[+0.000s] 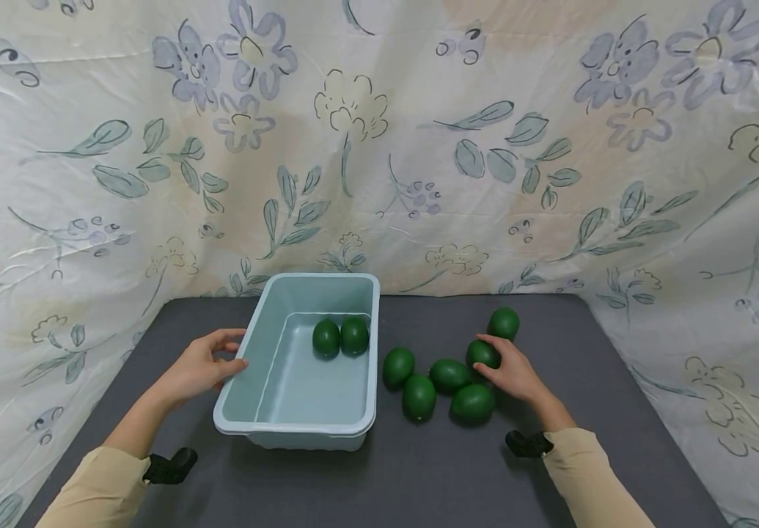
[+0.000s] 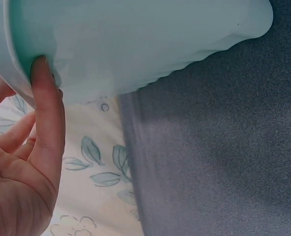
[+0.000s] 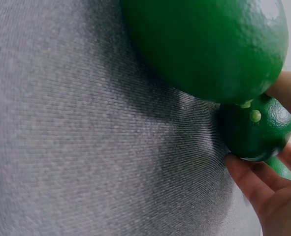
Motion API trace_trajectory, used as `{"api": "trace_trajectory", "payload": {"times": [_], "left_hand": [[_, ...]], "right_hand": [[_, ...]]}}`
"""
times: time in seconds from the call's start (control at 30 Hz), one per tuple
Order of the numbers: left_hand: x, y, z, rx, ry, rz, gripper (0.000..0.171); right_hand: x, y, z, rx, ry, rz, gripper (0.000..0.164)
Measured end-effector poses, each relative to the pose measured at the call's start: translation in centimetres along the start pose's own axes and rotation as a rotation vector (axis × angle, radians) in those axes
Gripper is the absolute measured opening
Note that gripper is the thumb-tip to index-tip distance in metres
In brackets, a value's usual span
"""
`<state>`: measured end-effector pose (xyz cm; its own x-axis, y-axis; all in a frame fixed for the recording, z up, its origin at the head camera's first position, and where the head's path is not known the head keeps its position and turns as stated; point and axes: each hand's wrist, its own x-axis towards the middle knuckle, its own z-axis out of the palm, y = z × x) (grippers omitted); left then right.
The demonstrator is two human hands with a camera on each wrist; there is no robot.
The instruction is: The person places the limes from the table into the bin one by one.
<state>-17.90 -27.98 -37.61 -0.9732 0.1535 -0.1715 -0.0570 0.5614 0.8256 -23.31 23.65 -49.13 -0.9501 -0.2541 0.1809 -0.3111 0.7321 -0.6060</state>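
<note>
A pale blue-green plastic basin (image 1: pixel 296 427) stands on the table, with two dark green avocados, one (image 1: pixel 325 339) beside the other (image 1: pixel 354 336), at its far right inside. My left hand (image 1: pixel 197 370) grips the basin's left rim; in the left wrist view a digit (image 2: pixel 48 108) lies against its wall. To the right of the basin, my right hand (image 1: pixel 516 372) holds an avocado (image 1: pixel 482 355) between thumb and fingers. Seen from the right wrist, the held avocado (image 3: pixel 256 129) shows a small pale stem end and sits close over the cloth, partly behind a nearer avocado (image 3: pixel 209 44).
Several loose avocados lie around the right hand: one (image 1: pixel 504 323) behind it, others (image 1: pixel 473 404) (image 1: pixel 419 398) in front and to its left. An avocado (image 1: pixel 399 368) lies close to the basin's right side. Dark grey cloth covers the table (image 1: pixel 419 477); a floral curtain (image 1: pixel 405 147) hangs behind.
</note>
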Motion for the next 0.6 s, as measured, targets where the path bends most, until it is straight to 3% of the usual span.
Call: {"api": "trace_trajectory", "payload": {"times": [0.6], "left_hand": [[0.0, 0.2, 0.0, 0.003, -0.001, 0.003, 0.063]], "right_hand": [[0.8, -1.1, -1.6, 0.013, 0.029, 0.050, 0.060]]}}
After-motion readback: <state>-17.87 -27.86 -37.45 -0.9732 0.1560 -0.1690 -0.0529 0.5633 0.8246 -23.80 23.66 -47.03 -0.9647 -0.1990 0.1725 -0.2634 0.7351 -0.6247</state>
